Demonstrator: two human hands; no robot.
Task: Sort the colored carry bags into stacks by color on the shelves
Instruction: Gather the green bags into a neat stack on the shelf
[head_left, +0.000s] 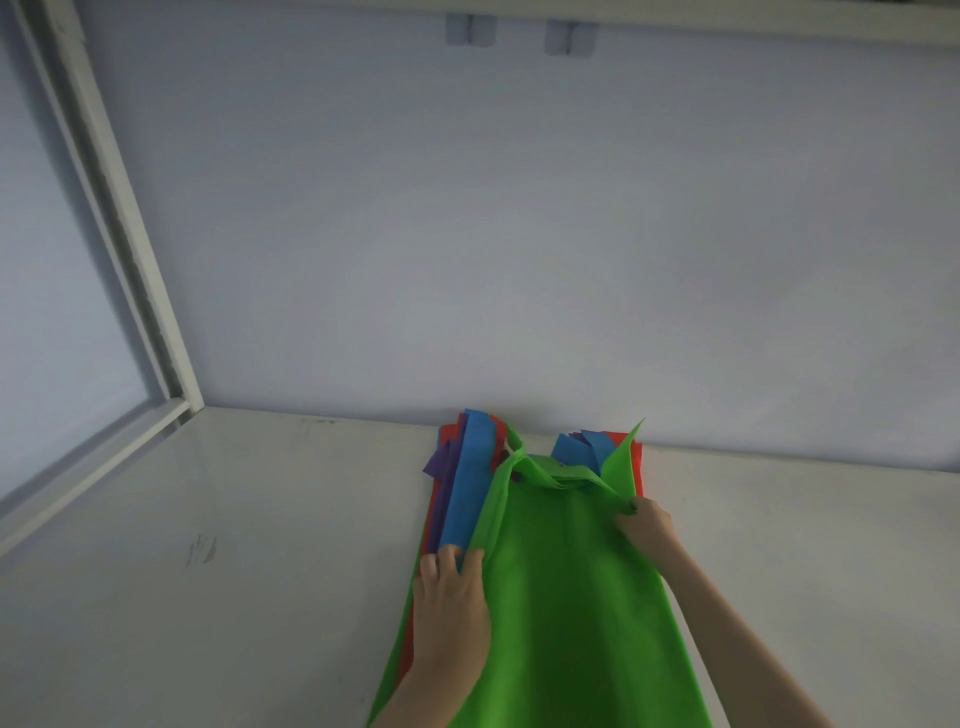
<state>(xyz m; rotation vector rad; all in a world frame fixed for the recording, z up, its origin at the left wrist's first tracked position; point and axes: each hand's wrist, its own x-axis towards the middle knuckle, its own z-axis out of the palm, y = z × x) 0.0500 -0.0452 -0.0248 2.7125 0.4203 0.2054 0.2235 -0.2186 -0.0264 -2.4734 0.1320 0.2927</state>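
Observation:
A mixed pile of carry bags lies on the white shelf (208, 519) against the back wall. A green bag (566, 597) is on top, its handles folded near the far end. Under it show a blue bag (470, 483), a purple bag (441, 467) and a red bag (449, 434). My left hand (452, 608) pinches the green bag's left edge, thumb on top and fingers under it by the blue bag. My right hand (644, 525) pinches the green bag's right edge near its handle.
A white shelf upright (130, 234) rises at the left, with a rail along the shelf's left side. The grey-blue back wall (519, 260) stands right behind the pile. Two small brackets (519, 31) hang at the top. Bare shelf surface extends left and right of the pile.

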